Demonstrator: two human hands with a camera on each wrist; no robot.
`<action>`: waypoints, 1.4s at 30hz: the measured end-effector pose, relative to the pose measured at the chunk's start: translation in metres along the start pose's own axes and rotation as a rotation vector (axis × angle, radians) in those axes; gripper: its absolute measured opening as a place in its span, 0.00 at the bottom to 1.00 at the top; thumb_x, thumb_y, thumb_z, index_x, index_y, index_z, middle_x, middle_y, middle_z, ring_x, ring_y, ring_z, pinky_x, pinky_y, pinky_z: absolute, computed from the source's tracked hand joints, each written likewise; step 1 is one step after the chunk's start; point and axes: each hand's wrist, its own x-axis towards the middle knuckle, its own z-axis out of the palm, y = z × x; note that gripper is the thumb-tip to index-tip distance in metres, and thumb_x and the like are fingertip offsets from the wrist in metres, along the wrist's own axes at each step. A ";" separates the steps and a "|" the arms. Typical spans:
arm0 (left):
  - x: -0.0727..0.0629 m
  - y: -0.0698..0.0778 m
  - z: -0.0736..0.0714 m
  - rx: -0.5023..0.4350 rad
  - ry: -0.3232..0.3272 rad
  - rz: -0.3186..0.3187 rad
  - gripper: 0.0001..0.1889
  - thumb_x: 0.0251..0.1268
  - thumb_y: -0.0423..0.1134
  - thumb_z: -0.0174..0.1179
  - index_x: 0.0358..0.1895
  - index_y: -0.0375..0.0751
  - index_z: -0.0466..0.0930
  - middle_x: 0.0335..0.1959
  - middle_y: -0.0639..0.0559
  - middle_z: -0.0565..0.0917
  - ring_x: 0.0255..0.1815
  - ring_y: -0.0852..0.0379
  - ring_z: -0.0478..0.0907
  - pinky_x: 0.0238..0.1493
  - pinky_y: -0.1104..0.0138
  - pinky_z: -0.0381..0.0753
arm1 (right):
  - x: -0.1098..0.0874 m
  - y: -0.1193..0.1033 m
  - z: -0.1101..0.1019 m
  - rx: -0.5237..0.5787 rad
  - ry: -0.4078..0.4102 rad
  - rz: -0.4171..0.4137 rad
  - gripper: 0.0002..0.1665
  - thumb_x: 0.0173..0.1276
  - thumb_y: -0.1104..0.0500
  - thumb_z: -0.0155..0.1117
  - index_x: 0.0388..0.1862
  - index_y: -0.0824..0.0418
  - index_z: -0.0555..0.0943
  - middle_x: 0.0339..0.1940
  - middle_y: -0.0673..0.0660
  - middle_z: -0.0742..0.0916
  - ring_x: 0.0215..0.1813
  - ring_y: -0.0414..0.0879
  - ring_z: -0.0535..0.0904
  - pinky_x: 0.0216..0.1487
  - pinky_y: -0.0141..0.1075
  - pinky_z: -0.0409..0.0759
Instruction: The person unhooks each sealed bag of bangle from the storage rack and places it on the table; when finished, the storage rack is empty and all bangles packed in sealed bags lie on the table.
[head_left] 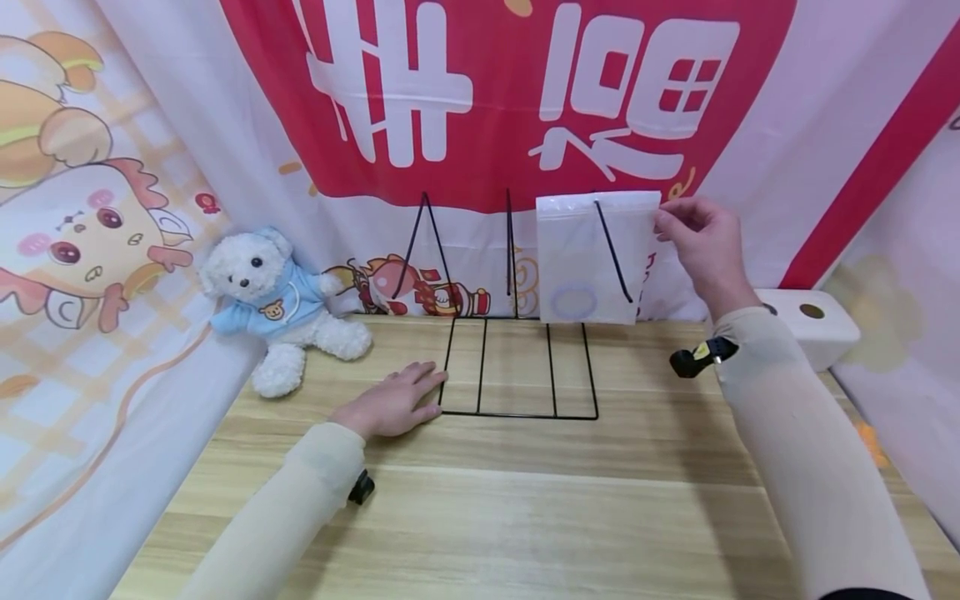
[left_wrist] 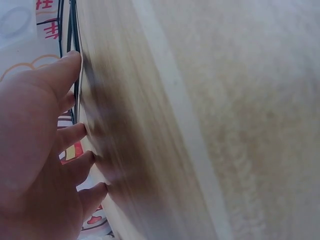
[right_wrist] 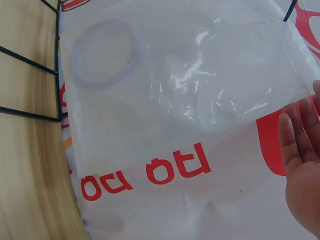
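A black wire rack (head_left: 517, 415) stands on the wooden table against the back cloth, its slim prongs jutting forward. On its right prong hangs a clear zip-top plastic bag (head_left: 566, 250), and that prong passes through near the bag's top edge. A pale ring-shaped mark or object (right_wrist: 134, 61) shows at the bag's lower corner in the right wrist view. My right hand (head_left: 705, 246) pinches the top right corner of the bag between thumb and finger. With fingers spread, my left hand (head_left: 397, 400) rests on the table, fingertips at the left side of the rack's base.
A white plush bear (head_left: 288, 292) in a blue hoodie sits left of the rack. Behind my right wrist is a white box (head_left: 836, 321) with round holes. Printed cloths, including a red and white one (head_left: 495, 150), close off the back and sides of the table.
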 end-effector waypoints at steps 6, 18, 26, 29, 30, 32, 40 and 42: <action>0.001 0.001 0.003 0.012 -0.011 0.002 0.35 0.88 0.56 0.50 0.88 0.47 0.57 0.90 0.36 0.54 0.90 0.31 0.51 0.86 0.34 0.54 | -0.003 0.003 0.001 0.027 0.018 0.008 0.27 0.73 0.38 0.72 0.65 0.47 0.86 0.57 0.45 0.87 0.57 0.41 0.84 0.74 0.38 0.81; 0.001 0.003 0.006 0.014 -0.041 -0.001 0.35 0.89 0.55 0.46 0.89 0.46 0.53 0.91 0.37 0.50 0.90 0.29 0.48 0.87 0.33 0.50 | -0.006 0.008 0.004 0.073 0.064 0.000 0.27 0.71 0.38 0.74 0.63 0.48 0.88 0.59 0.46 0.88 0.56 0.41 0.86 0.73 0.38 0.83; 0.000 0.004 0.003 -0.011 -0.062 -0.019 0.36 0.89 0.55 0.46 0.90 0.48 0.51 0.91 0.39 0.47 0.91 0.30 0.44 0.88 0.34 0.47 | -0.006 0.007 0.008 0.079 0.090 0.003 0.27 0.70 0.38 0.75 0.62 0.48 0.88 0.61 0.48 0.89 0.56 0.41 0.85 0.67 0.34 0.86; 0.000 0.004 0.002 -0.031 -0.060 -0.027 0.36 0.89 0.55 0.47 0.90 0.48 0.51 0.91 0.39 0.47 0.91 0.30 0.44 0.88 0.34 0.47 | -0.005 0.005 0.010 0.090 0.082 0.005 0.27 0.71 0.39 0.75 0.63 0.48 0.87 0.63 0.49 0.89 0.58 0.41 0.87 0.69 0.35 0.85; 0.000 0.003 0.002 -0.035 -0.058 -0.028 0.36 0.89 0.55 0.47 0.90 0.48 0.51 0.91 0.39 0.47 0.91 0.30 0.44 0.88 0.34 0.47 | -0.005 0.005 0.011 0.090 0.078 0.008 0.27 0.71 0.39 0.74 0.64 0.48 0.87 0.63 0.48 0.89 0.59 0.42 0.87 0.70 0.36 0.85; 0.000 0.002 0.002 -0.035 -0.053 -0.028 0.36 0.89 0.55 0.47 0.90 0.48 0.51 0.91 0.39 0.47 0.91 0.30 0.44 0.88 0.34 0.47 | -0.005 0.003 0.012 0.086 0.070 0.013 0.27 0.72 0.40 0.74 0.64 0.48 0.87 0.61 0.48 0.90 0.59 0.42 0.87 0.72 0.37 0.84; 0.001 -0.001 0.005 -0.029 -0.043 -0.019 0.35 0.89 0.55 0.46 0.90 0.48 0.51 0.92 0.39 0.46 0.91 0.30 0.44 0.88 0.33 0.46 | -0.004 0.003 0.012 0.160 0.038 0.022 0.22 0.74 0.48 0.74 0.62 0.52 0.87 0.50 0.47 0.92 0.53 0.43 0.89 0.63 0.33 0.88; 0.001 -0.002 0.005 -0.020 -0.039 -0.016 0.35 0.90 0.55 0.45 0.90 0.48 0.50 0.92 0.39 0.46 0.91 0.30 0.44 0.88 0.33 0.46 | -0.003 0.003 0.011 0.194 0.033 0.026 0.21 0.73 0.49 0.75 0.61 0.53 0.87 0.48 0.47 0.92 0.51 0.43 0.90 0.58 0.30 0.89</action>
